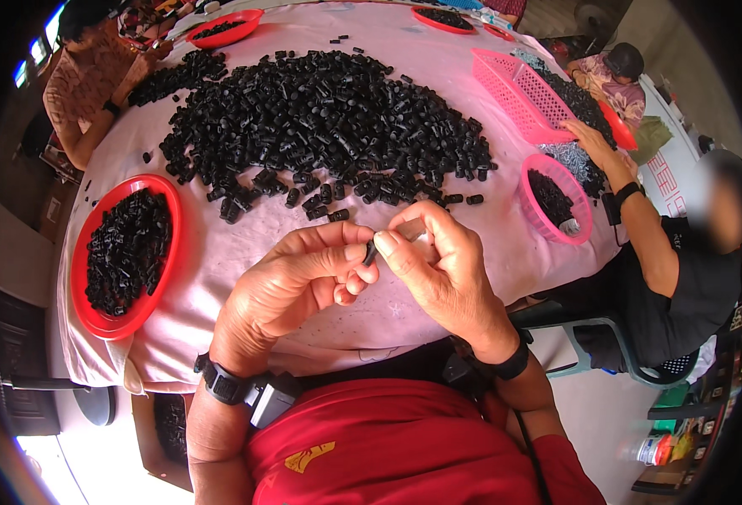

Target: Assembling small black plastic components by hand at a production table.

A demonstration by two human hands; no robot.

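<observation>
My left hand (308, 265) and my right hand (442, 273) meet in front of me over the near part of the table. Between their thumbs and fingertips is a small black part (370, 252), mostly hidden by the fingers. Both hands are closed in a pinch on it. Just beyond them lies a large heap of short black cylindrical plastic parts (320, 118), with a few loose ones at its near edge. To the left, a red basin (171, 252) holds many more black parts.
A pink cloth (505, 244) covers the table. At right stand a round pink basket (585, 223) of black parts and a rectangular pink basket (505, 80). A co-worker's arm (640, 215) reaches in there. Other people sit farther round. More red basins (249, 29) are at the back.
</observation>
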